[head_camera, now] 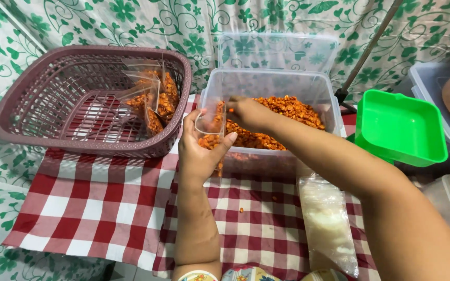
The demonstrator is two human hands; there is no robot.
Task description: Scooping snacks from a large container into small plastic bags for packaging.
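My left hand [198,152] holds a small clear plastic bag [210,127] upright, partly filled with orange-red snack pieces. My right hand [248,112] reaches into the clear plastic container [266,83], fingers closed among the orange-red snack pieces [287,112], right beside the bag's mouth. The container stands on a red and white checked cloth [95,203], directly behind the bag.
A maroon plastic basket [32,109] at the left holds several filled small bags [154,101]. A green tray [399,127] sits at the right, with clear tubs behind it. A stack of empty clear bags [326,224] lies near my right forearm. The container's lid [277,49] leans behind.
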